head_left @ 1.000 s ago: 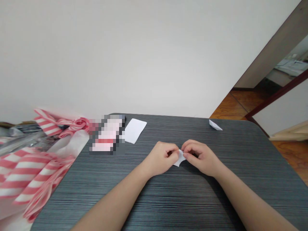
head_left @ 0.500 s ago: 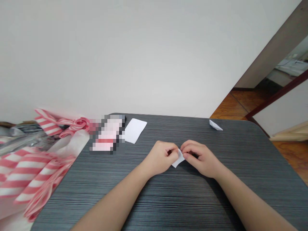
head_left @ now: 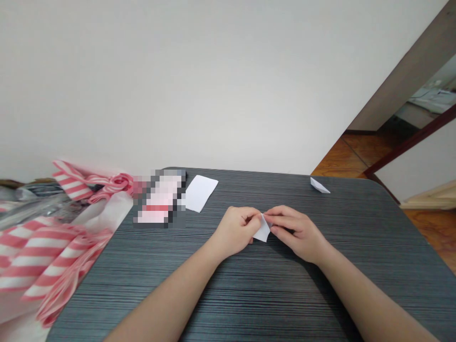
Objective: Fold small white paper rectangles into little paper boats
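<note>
Item: small folded white paper (head_left: 262, 232), mid-table (head_left: 249, 294). I pinch it between my left hand (head_left: 237, 231) and right hand (head_left: 297, 232), both closed on it, equally near. Long axis apparently runs upper-left to lower-right; folds hard to read.

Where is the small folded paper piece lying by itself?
In the head view, the folded paper piece lies at the table's far right edge, beyond the right hand.

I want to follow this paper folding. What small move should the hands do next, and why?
Probably press the fold flat against the table. Both the left hand and the right hand pinch the small paper, which stands up with its lower edge near the surface.
</note>
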Demonstrator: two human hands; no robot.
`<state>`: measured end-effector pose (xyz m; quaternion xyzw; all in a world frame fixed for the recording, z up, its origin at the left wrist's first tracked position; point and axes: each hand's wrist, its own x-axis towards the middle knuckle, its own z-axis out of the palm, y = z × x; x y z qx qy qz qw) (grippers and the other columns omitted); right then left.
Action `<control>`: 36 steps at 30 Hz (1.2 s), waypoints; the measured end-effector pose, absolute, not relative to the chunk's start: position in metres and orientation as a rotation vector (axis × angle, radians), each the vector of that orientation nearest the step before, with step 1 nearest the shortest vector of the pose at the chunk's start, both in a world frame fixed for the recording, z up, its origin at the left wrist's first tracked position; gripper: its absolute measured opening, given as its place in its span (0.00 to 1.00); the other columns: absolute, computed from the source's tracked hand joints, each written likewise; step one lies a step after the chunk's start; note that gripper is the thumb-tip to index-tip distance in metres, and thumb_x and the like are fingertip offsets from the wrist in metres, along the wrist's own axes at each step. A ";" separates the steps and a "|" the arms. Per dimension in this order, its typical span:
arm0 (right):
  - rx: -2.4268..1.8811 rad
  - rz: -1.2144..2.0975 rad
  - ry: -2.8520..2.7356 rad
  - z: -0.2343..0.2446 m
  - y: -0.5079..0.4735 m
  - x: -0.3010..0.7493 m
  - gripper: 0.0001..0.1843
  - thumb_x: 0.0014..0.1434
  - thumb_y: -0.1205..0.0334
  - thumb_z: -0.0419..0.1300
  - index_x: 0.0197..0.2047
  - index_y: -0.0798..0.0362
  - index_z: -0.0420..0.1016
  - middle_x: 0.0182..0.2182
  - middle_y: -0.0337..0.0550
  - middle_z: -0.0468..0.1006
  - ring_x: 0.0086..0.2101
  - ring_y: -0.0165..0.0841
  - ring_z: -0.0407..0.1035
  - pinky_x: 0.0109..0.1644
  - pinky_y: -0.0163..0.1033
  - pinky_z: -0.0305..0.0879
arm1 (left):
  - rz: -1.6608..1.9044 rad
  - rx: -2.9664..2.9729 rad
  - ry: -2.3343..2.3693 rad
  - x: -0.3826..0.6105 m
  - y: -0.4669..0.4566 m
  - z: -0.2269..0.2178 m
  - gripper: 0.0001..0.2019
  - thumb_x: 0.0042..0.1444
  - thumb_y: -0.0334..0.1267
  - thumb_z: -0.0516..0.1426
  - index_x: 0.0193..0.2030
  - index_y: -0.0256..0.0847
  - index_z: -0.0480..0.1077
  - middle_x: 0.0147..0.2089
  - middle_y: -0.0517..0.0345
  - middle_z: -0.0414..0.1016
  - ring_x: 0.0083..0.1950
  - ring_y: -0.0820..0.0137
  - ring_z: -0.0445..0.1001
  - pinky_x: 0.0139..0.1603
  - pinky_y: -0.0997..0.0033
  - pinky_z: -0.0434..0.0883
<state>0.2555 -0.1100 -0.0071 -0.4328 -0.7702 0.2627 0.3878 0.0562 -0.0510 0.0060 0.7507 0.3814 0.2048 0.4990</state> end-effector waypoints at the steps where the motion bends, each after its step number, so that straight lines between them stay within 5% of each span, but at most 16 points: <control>1: -1.097 0.660 -1.973 -0.008 -0.110 0.256 0.18 0.66 0.68 0.57 0.57 0.45 0.76 0.50 0.49 0.77 0.48 0.39 0.73 0.52 0.46 0.70 | 0.482 1.785 0.923 0.056 -0.051 0.006 0.16 0.62 0.36 0.48 0.27 0.37 0.71 0.17 0.64 0.66 0.18 0.77 0.66 0.21 0.80 0.60; 7: -1.105 0.577 -2.023 -0.012 -0.111 0.258 0.21 0.67 0.68 0.56 0.60 0.44 0.74 0.53 0.50 0.74 0.47 0.37 0.73 0.49 0.43 0.72 | 0.443 1.597 0.901 0.058 -0.052 0.003 0.15 0.63 0.39 0.49 0.30 0.36 0.71 0.18 0.63 0.68 0.17 0.77 0.65 0.16 0.81 0.62; 25: -1.135 0.460 -2.016 -0.009 -0.110 0.257 0.17 0.67 0.68 0.55 0.56 0.47 0.74 0.49 0.50 0.74 0.47 0.36 0.72 0.48 0.41 0.71 | 0.441 1.468 0.738 0.060 -0.050 -0.002 0.13 0.64 0.43 0.53 0.34 0.36 0.70 0.23 0.60 0.73 0.23 0.75 0.71 0.27 0.77 0.70; 36: -1.443 0.810 -1.666 -0.015 -0.110 0.253 0.12 0.60 0.65 0.60 0.48 0.50 0.69 0.36 0.42 0.75 0.28 0.30 0.69 0.30 0.35 0.66 | 0.370 1.533 0.715 0.060 -0.052 -0.003 0.12 0.65 0.41 0.51 0.38 0.36 0.72 0.25 0.58 0.75 0.25 0.73 0.73 0.29 0.75 0.71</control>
